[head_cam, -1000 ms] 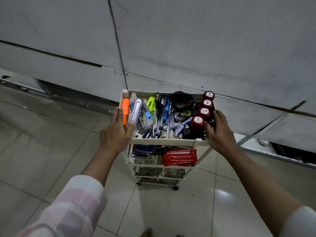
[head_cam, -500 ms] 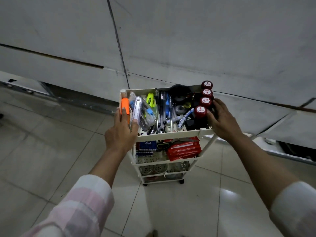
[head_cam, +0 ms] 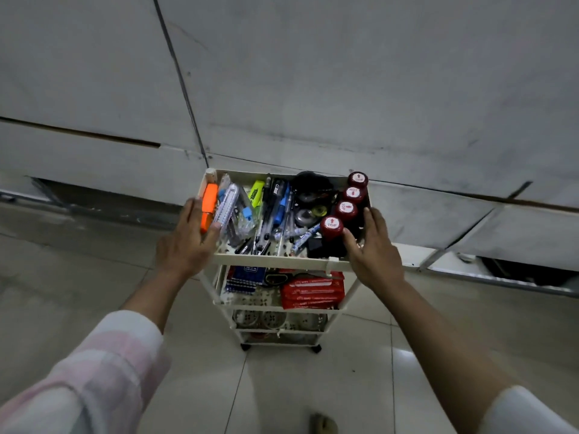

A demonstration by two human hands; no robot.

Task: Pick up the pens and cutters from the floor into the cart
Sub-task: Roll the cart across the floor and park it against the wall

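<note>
A white three-tier cart (head_cam: 275, 261) on wheels stands in front of me by the wall. Its top tray holds an orange cutter (head_cam: 209, 205), a clear cutter (head_cam: 229, 204), a yellow highlighter (head_cam: 256, 192) and several pens (head_cam: 276, 211). My left hand (head_cam: 185, 242) grips the tray's left rim, thumb inside beside the orange cutter. Gripping the right rim near the front corner is my right hand (head_cam: 372, 249), its thumb against a red-capped bottle (head_cam: 331, 227). No pens or cutters show on the floor.
Tape rolls (head_cam: 308, 211) and a row of red-capped bottles fill the tray's right side. Red packs (head_cam: 313, 291) and a blue box (head_cam: 244, 278) lie on the middle shelf. Grey wall panels (head_cam: 313, 89) rise right behind the cart; pale tiled floor (head_cam: 62, 292) surrounds it. My foot (head_cam: 322, 424) shows below.
With both hands on its rim, the cart has swung from a tilt to square with the wall. The hands kept their places on the tray.
</note>
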